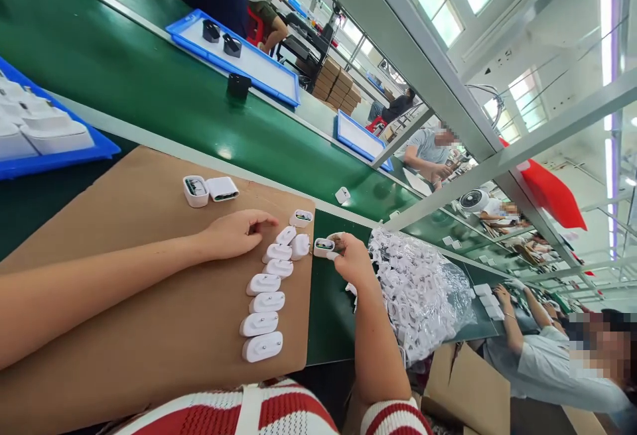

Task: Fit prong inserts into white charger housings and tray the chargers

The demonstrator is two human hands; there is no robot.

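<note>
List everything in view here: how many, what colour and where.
Cardboard: one, brown, in front
Cases: eleven, white, nine near the cardboard's right edge, two farther back
Bag: one, clear, holding white parts, right of the cardboard
Belt: one, green, beyond the cardboard
Loose pieces: several, white, on the belt
Trays: three nearby, blue, one left, two across the belt
Dark parts: three, black, two in a tray, one on the belt
Boxes: several, brown, lower right, background
Cloth: one, red, upper right
Frame: one, grey, overhead
Other people: several, right and background
Sleeve: one, red and white, bottom
Left hand: one, empty, beside the cases
Right hand: one, holding an open white case
</note>
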